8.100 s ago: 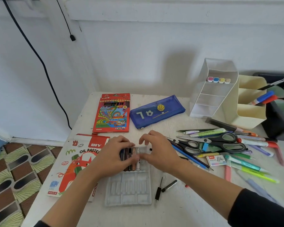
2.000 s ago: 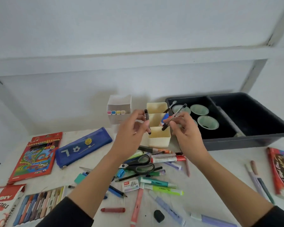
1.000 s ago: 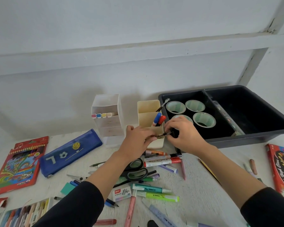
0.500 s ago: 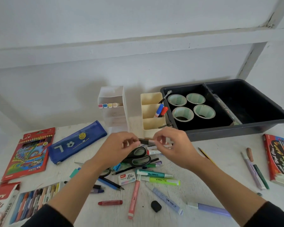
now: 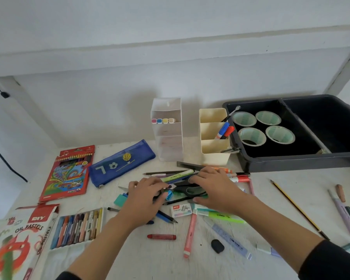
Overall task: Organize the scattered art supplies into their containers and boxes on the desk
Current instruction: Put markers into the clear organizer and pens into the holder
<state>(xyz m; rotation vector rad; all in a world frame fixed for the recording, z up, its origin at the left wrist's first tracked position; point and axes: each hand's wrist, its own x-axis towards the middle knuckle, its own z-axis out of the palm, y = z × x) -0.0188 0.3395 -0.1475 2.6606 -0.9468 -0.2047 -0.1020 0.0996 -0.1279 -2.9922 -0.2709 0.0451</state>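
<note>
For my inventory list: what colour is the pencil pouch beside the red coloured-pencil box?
The pencil pouch is blue with ball prints, best in head view.

At the lower left of the frame we read "DIY" and "OIL PASTELS" on the pastel box [image 5: 18, 235], with "PASTELS" again down its side. The blue pencil case [image 5: 121, 163] bears a "7". The small staple box [image 5: 181, 210] at centre says "STAPLES". The script on the red pencil box [image 5: 69, 172] is too blurred to read.

I saw a plain white wall [image 5: 109, 110] behind the white desk [image 5: 271, 209]; a ledge [image 5: 170, 51] ran across it higher up; a black cable [image 5: 4, 95] hung at far left; light was soft, even.
</note>
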